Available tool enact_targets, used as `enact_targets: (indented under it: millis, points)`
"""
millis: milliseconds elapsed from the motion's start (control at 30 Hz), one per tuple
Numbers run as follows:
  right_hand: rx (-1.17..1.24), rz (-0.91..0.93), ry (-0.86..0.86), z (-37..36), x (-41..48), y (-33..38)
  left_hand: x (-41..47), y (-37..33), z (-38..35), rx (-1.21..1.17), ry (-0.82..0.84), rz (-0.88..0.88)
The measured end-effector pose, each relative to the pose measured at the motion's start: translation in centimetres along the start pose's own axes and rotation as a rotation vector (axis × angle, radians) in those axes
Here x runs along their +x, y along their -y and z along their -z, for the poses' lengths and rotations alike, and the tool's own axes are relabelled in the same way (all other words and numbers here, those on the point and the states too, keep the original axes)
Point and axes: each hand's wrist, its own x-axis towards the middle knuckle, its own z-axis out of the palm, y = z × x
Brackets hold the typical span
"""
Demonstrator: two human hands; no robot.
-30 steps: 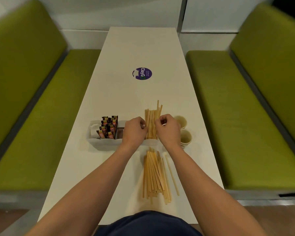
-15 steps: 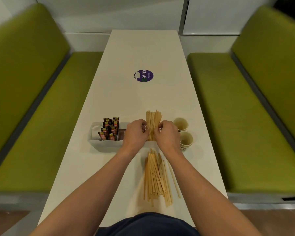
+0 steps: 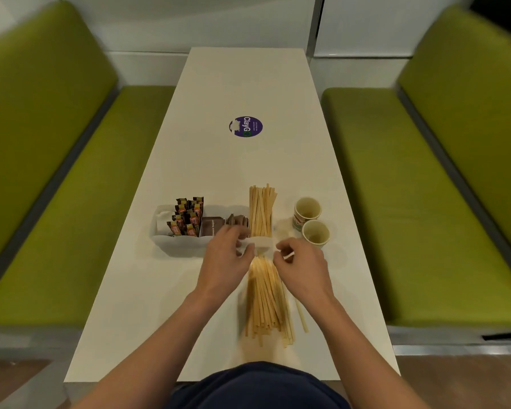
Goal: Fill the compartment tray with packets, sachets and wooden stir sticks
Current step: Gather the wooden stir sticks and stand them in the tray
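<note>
A white compartment tray (image 3: 171, 246) stands on the table. Its left section holds dark red-and-brown packets (image 3: 188, 216) and its middle holds brown sachets (image 3: 216, 225). A bundle of wooden stir sticks (image 3: 261, 211) leans upright in its right section. Several more sticks lie in a loose pile (image 3: 266, 302) on the table just in front of the tray. My left hand (image 3: 227, 258) is blurred at the tray's front wall, its fingers loosely curled and holding nothing. My right hand (image 3: 301, 261) hovers over the top of the pile, loosely curled and holding nothing.
Two small paper cups (image 3: 307, 209) (image 3: 315, 233) stand just right of the tray. A purple round sticker (image 3: 245, 126) marks the middle of the long white table (image 3: 248, 84). Green benches (image 3: 71, 202) flank both sides.
Both hands have let go of the stick bundle in the tray and drawn back toward me. The bundle now stands on its own in the right section.
</note>
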Motion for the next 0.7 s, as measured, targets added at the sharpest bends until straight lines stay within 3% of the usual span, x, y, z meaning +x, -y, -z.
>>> enact_targets:
  millis: [233, 533, 700]
  points:
    - [-0.13, -0.124, 0.093, -1.3, -2.7, -3.8, -4.7, 2.5, -1.6, 0.09, 0.165, 0.288]
    - [-0.196, -0.162, 0.12, -3.2, -3.3, -3.1, -5.5, 1.1, -3.5, 0.209, 0.177, 0.373]
    - [-0.134, -0.235, 0.109, -3.6, -3.1, -2.2, -5.0, 0.5, -3.4, 0.148, 0.183, 0.474]
